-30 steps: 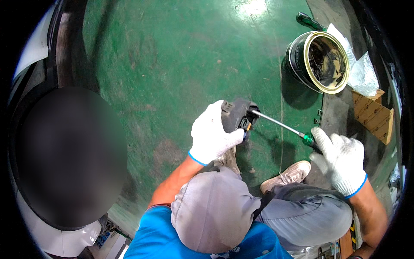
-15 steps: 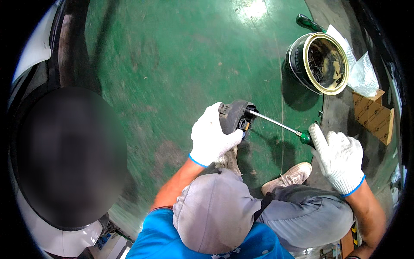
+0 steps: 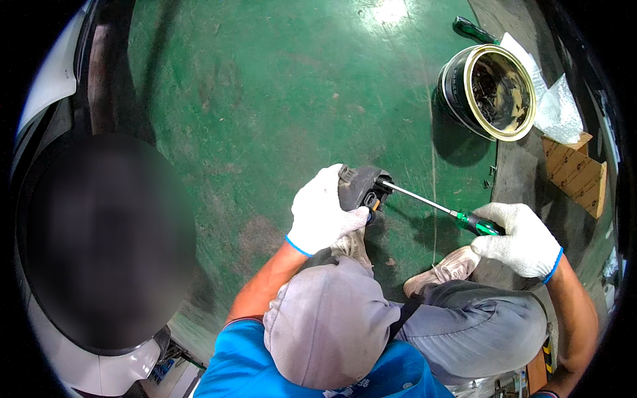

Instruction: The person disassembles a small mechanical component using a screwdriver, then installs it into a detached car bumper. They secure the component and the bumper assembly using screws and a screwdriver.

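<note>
- Currently, left hand (image 3: 322, 211) grips the black housing (image 3: 357, 188).
- Right hand (image 3: 521, 237) has fingers closed on the screwdriver (image 3: 479, 225).
- Off-axis pressure could make it slip toward the left hand.

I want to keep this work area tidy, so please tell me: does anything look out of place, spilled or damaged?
Small dark pieces appear loose on the green floor near its right edge, odd because other dark pieces sit inside the bucket. No damage is clear on the black part in the left hand.
</note>
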A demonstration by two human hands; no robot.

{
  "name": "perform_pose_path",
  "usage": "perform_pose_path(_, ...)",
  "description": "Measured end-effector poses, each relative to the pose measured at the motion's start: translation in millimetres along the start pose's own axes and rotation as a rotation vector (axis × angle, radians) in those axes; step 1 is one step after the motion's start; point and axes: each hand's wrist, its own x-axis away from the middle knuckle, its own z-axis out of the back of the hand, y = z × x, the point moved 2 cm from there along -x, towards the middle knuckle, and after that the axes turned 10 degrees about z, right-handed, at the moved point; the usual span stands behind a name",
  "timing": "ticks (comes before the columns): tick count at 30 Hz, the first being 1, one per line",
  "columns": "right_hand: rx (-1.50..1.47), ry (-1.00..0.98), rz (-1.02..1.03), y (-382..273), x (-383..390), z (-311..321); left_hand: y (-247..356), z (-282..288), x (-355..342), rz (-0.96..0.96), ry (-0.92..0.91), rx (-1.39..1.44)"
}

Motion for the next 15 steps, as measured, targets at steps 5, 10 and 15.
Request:
perform_pose_path(5, 1.059, 0.333, 0.377, -11.7, 8.3, -19.0, -3.2, -4.1, 1.3, 0.032, 0.11, 0.097)
perform_pose_path(10, 1.0, 0.236, 0.317, -9.1, 12.7, -14.7, 4.8, 0.3, -2.6, -0.012, 0.111, 0.064)
perform_pose_path(15, 0.492, 0.124, 0.223, -1.5, 7.2, -6.3, 3.0, -0.8, 1.1, 0.001, 0.01, 0.015)
